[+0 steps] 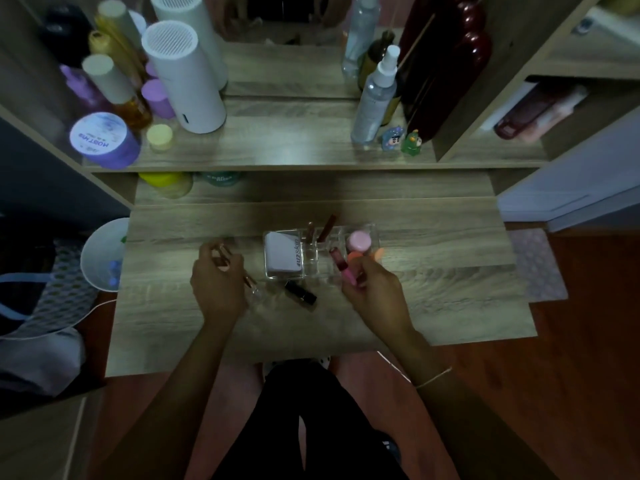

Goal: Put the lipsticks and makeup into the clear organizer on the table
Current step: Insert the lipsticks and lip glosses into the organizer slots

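The clear organizer (375, 229) stands mid-table. It holds a lilac compact (282, 252) on its left, two brown lip tubes (323, 228) upright at the back, and a pink-lidded jar (359, 240) on the right. My right hand (372, 289) is at its front right corner, shut on a pink lip gloss tube (343, 268) tilted over the organizer. My left hand (216, 282), left of the organizer, grips a rose-gold lipstick (221, 254). A black lipstick (300, 292) lies on the table in front of the organizer.
A raised shelf (277, 150) behind carries a white cylinder (185, 81), a purple jar (102, 138), spray bottles (375, 98) and small figurines (401, 138). A white bin (104, 254) sits at the table's left edge. Yellow and green jars (173, 181) stand under the shelf.
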Tool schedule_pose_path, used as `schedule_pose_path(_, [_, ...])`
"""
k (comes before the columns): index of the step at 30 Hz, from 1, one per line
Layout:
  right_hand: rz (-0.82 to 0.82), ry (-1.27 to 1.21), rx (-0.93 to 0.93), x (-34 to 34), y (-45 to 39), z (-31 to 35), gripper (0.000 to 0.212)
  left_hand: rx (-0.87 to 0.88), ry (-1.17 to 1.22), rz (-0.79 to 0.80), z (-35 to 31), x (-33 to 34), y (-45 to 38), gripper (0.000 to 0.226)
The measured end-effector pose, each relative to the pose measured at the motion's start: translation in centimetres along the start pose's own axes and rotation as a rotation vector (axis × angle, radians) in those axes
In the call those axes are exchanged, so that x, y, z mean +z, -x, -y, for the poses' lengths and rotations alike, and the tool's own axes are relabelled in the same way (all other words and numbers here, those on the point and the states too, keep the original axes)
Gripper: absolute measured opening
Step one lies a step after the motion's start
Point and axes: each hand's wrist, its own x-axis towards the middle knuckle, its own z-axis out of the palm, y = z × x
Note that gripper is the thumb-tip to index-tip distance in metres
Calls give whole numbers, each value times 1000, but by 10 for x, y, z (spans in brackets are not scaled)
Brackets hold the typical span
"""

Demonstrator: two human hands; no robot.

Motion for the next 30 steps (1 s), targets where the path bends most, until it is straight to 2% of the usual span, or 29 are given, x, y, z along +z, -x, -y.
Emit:
schedule_pose_path(4, [-109, -145, 0, -21, -16, 11, 33, 82, 138, 30, -42, 5, -1, 29])
schedule_pose_path(8, [-166, -209, 27, -31, -42, 15, 21, 239, 200, 115, -76, 23, 2, 39])
schedule_pose_path(11, [-194, -204, 21, -30, -59, 14, 20, 296, 224, 190, -86, 35, 8, 45])
schedule_pose_path(17, [-128, -36, -22, -18, -80, 12, 24, 336, 205, 232, -76, 45, 20, 23])
schedule_pose_path(22, [-28, 52, -1, -5, -86, 4, 22, 330, 167, 314, -64, 45, 29, 29])
schedule_pose_path(30, [25, 154, -34, 1, -91, -1, 19, 311, 25, 349, -49, 51, 28, 22])
